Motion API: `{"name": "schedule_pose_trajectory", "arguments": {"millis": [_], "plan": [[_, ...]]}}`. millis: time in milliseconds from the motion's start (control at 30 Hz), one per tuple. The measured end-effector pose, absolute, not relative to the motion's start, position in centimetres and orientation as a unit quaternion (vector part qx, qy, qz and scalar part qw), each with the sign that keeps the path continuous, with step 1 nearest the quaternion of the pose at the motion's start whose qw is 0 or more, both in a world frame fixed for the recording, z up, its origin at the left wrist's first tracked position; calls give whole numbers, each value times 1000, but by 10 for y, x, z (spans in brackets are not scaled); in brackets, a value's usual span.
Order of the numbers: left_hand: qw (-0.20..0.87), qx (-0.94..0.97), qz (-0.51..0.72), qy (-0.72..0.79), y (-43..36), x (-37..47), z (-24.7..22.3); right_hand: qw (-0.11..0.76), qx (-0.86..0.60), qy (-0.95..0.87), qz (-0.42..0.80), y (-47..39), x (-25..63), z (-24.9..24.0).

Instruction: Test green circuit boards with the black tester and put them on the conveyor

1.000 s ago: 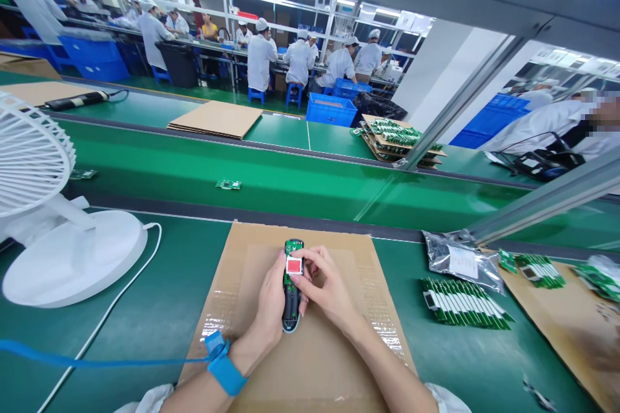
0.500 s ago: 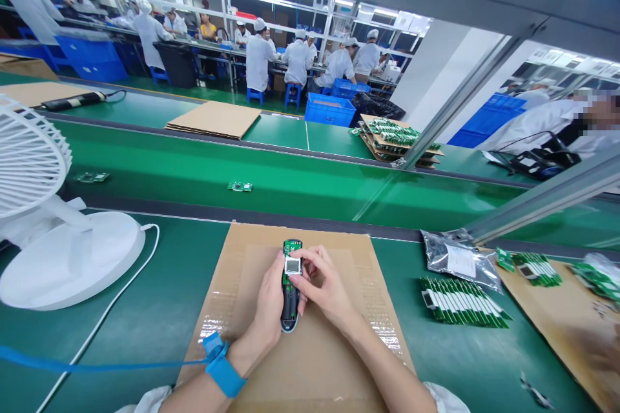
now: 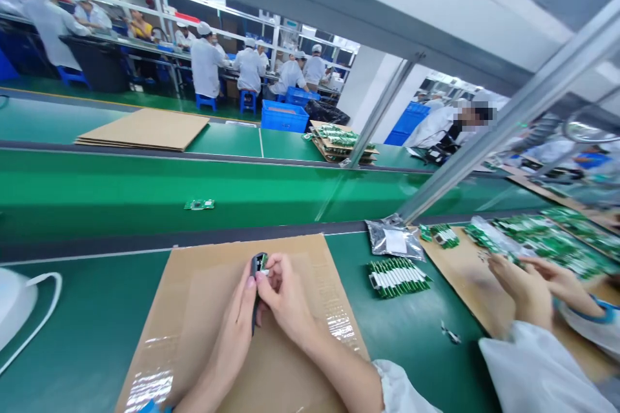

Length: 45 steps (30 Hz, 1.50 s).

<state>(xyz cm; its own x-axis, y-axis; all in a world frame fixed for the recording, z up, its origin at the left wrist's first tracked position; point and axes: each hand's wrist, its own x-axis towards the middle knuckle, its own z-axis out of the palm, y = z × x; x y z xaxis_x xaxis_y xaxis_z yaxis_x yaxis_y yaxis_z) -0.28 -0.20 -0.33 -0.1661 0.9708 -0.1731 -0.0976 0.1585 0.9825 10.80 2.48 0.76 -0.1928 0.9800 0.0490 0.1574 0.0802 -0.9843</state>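
A long black handheld device housing is tilted on its side between my hands, above the cardboard sheet. My left hand wraps it from the left, with the fingers closed along its side. A green circuit board shows at the open top of the housing. My right hand is closed at the board, thumb and fingers pinching its edge. The board's small display is mostly hidden behind my right fingers.
Right of the cardboard lie a row of circuit boards, a silver bag and a small metal part. A co-worker's hands work at the far right. A single board lies on the green belt. A white fan base stands left.
My view has swung right. The housing has turned from face-up onto its side, so the display no longer shows. My right fingers have curled in closer around the board.
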Motion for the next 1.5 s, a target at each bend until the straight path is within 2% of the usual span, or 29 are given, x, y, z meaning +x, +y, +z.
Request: {"name": "schedule_pose_trajectory", "arguments": {"millis": [100,200,333,467,600,767,833,967,1200,1367,1500], "plan": [[502,391,510,579,-1,-4,-2,471,-480,-596,439,26,109,13],[527,374,520,558,0,-8,-2,490,-538,-596,339,30,114,21],[555,321,519,566,8,-16,-6,380,-647,-633,191,37,118,21],[575,296,502,575,15,-19,-11,243,-646,-712,130,42,119,8],[579,293,510,564,11,-15,-2,235,-645,-712,145,40,120,7],[577,277,558,528,2,-8,12,349,-649,-651,181,34,121,16],[572,277,571,521,0,-7,12,369,-645,-644,181,36,121,16],[570,267,590,505,0,-7,10,342,-609,-696,166,64,117,19],[567,252,608,495,1,-7,10,297,-571,-746,167,161,80,24],[587,222,610,484,3,-8,8,316,-547,-741,228,203,59,7],[593,228,606,478,3,-9,7,368,-563,-692,263,212,59,1]]}}
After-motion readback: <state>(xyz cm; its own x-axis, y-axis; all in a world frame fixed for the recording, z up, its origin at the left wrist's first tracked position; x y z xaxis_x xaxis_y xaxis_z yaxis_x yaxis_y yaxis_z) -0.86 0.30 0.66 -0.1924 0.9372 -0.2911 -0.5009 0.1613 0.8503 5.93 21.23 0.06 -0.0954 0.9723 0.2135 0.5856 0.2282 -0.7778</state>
